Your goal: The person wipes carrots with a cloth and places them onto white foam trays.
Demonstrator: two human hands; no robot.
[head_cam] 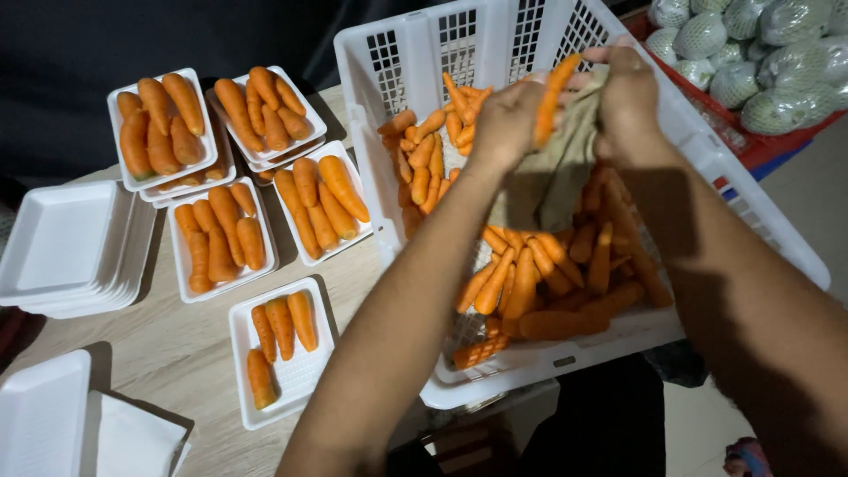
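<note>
While a wooden table [168,353] carries the finished work, a person stands over a white slatted crate [495,53] heaped with loose carrots [530,283], wiping one clean. Five white foam trays of carrots [221,238] sit filled or part-filled at left, beside stacks of empty trays [62,243]; net-wrapped green produce [768,53] fills a red crate at upper right. Both hands work above the crate: the left hand [505,119] clenches a single carrot [552,97], and the right hand [629,93] grasps a drab cloth [552,181] against it. Judged by the part-filled tray [305,375] nearest, the wiping step is under way; placing calls for a reach left.
</note>
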